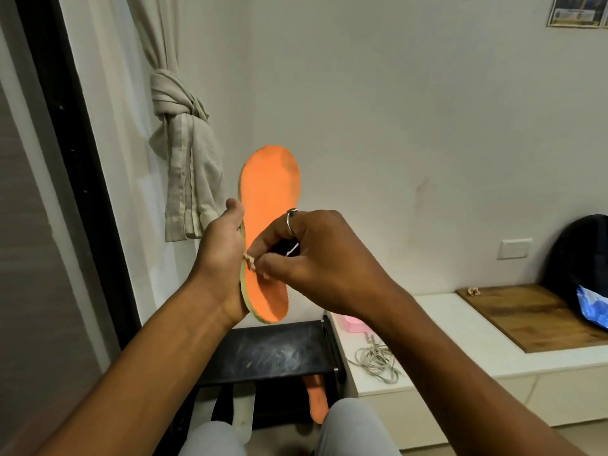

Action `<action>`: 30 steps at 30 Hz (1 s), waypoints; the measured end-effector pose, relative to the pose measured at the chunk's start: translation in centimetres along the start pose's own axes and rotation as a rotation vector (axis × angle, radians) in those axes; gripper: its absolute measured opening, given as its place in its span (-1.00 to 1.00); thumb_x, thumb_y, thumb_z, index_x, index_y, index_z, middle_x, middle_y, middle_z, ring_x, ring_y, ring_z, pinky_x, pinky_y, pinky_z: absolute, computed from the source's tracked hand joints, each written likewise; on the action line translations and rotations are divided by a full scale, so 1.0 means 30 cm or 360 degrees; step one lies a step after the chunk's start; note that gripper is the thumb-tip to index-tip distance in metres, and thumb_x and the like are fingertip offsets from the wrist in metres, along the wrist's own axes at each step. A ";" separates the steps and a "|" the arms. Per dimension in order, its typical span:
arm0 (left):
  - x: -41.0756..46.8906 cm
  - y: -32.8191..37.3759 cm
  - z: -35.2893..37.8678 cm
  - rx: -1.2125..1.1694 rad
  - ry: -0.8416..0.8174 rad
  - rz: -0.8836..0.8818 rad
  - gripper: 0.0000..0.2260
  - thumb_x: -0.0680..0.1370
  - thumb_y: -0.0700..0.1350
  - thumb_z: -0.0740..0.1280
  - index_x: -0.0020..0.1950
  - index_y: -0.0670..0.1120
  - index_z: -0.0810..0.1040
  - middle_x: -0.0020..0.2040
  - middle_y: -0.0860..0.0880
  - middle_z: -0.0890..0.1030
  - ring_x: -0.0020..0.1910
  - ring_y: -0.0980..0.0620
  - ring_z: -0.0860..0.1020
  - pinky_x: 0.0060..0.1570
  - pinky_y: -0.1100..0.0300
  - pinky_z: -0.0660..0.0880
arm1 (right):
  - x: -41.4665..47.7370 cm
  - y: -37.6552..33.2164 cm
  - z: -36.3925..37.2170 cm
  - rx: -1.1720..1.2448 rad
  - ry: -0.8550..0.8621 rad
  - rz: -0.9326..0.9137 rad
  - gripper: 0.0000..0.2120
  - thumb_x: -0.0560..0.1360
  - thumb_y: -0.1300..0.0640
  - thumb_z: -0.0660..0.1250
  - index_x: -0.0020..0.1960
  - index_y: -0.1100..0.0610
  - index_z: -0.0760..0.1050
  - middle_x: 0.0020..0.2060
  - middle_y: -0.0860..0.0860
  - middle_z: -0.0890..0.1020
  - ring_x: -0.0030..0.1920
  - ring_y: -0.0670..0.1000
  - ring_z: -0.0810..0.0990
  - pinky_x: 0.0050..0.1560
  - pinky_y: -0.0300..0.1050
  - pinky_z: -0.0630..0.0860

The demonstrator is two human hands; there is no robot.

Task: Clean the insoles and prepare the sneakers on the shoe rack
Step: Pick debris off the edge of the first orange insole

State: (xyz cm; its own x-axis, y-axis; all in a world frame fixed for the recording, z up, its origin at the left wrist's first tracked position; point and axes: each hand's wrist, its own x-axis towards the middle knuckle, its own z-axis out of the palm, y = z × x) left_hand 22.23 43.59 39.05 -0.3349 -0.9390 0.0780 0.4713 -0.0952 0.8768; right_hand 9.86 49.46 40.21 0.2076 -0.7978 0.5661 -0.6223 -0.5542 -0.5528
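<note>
holding the orange insole [268, 192] up in the air over the shoe rack [273, 350], long way up and down, wide end on top. gripping its left edge with the left hand [223, 245], fingers curled round it. pinching a small pale bit [250, 261] near the middle of the orange face with the right hand [306, 255], reaching in from the right. likely next: pulling the bit off rightward.

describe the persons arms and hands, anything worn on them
Both forearms are bare up to the edge of the frame, with no sleeves, watch or wristbands in view. The right hand wears a thin silver-coloured metal ring on one finger. The left hand shows no ring or glove.
</note>
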 end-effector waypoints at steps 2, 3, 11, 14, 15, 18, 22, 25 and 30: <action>0.007 0.010 -0.012 -0.0030 0.0020 0.0003 -0.43 0.71 0.22 -0.02 0.07 -0.17 0.62 -0.16 -0.16 0.71 -0.26 -0.08 0.71 -0.35 0.13 0.62 | -0.008 -0.014 -0.028 0.0144 -0.0308 0.0058 -0.90 0.47 0.30 0.49 -0.08 0.14 0.72 -0.24 -0.03 0.74 -0.27 -0.17 0.68 -0.18 -0.35 0.56; 0.008 0.014 -0.015 -0.0038 0.0013 0.0005 -0.43 0.71 0.22 -0.02 0.08 -0.17 0.62 -0.13 -0.16 0.71 -0.23 -0.10 0.71 -0.32 0.11 0.63 | -0.010 -0.017 -0.037 0.0202 -0.0388 0.0073 -0.91 0.47 0.30 0.50 -0.07 0.15 0.72 -0.24 -0.01 0.74 -0.28 -0.17 0.68 -0.19 -0.36 0.55; 0.000 0.010 -0.006 0.0047 0.0044 0.0031 -0.42 0.71 0.21 -0.03 0.18 -0.18 0.62 -0.04 -0.17 0.73 -0.13 -0.08 0.73 -0.24 0.10 0.67 | 0.004 0.013 0.028 0.0017 0.0150 -0.0017 -0.86 0.47 0.29 0.46 -0.09 0.08 0.72 -0.19 -0.09 0.72 -0.19 -0.15 0.67 -0.10 -0.18 0.63; 0.011 0.033 -0.027 -0.0002 0.0088 0.0000 -0.38 0.69 0.26 -0.01 0.27 -0.20 0.59 0.18 -0.22 0.68 0.08 -0.16 0.69 0.09 -0.04 0.63 | -0.014 -0.029 0.000 0.0155 -0.0254 0.0023 -0.88 0.47 0.28 0.49 -0.08 0.09 0.73 -0.19 -0.04 0.75 -0.17 -0.14 0.69 -0.01 -0.13 0.66; 0.012 0.040 -0.032 0.0002 0.0101 0.0004 -0.38 0.69 0.26 -0.02 0.28 -0.19 0.58 0.21 -0.22 0.67 0.12 -0.17 0.66 0.20 -0.08 0.57 | -0.019 -0.038 -0.006 0.0181 -0.0344 0.0030 -0.89 0.47 0.29 0.49 -0.08 0.10 0.73 -0.20 -0.03 0.75 -0.17 -0.14 0.70 0.00 -0.13 0.66; 0.004 0.047 -0.029 0.0001 0.0062 0.0012 -0.38 0.69 0.27 -0.02 0.27 -0.19 0.58 0.17 -0.24 0.68 0.02 -0.16 0.69 0.09 -0.06 0.63 | -0.014 -0.028 0.000 0.0130 -0.0239 0.0012 -0.91 0.47 0.26 0.50 -0.08 0.09 0.73 -0.21 -0.03 0.74 -0.20 -0.14 0.69 -0.03 -0.12 0.66; 0.002 0.022 -0.016 0.0063 -0.0014 0.0052 -0.42 0.71 0.23 -0.06 0.27 -0.14 0.58 0.06 -0.18 0.72 -0.02 -0.10 0.72 -0.11 0.08 0.65 | 0.014 0.030 0.026 -0.0228 0.0244 -0.0009 -0.90 0.51 0.24 0.46 -0.02 0.09 0.71 -0.14 -0.05 0.72 -0.18 -0.11 0.66 -0.09 -0.12 0.63; 0.004 0.005 -0.012 0.0078 -0.0021 0.0063 -0.43 0.71 0.22 -0.07 0.28 -0.12 0.58 0.10 -0.16 0.72 0.02 -0.08 0.72 -0.08 0.06 0.63 | 0.018 0.037 0.023 -0.0391 0.0169 0.0105 -0.89 0.54 0.22 0.42 0.01 0.10 0.71 -0.12 -0.02 0.72 -0.18 -0.07 0.67 -0.07 -0.04 0.66; 0.015 0.019 -0.034 0.0018 -0.0021 0.0082 -0.39 0.70 0.25 -0.08 0.36 -0.13 0.53 0.18 -0.20 0.68 0.18 -0.13 0.63 0.14 -0.10 0.60 | -0.003 -0.009 -0.021 -0.0240 -0.0275 0.0229 -0.93 0.50 0.26 0.45 -0.10 0.13 0.70 -0.27 -0.04 0.72 -0.30 -0.13 0.69 -0.13 -0.19 0.66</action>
State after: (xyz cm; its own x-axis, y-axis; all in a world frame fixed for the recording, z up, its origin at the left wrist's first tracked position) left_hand 23.19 42.78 39.11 -0.3211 -0.9382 0.1293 0.4790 -0.0431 0.8768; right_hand 9.53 49.83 40.69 0.2263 -0.9017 0.3685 -0.7575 -0.4007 -0.5154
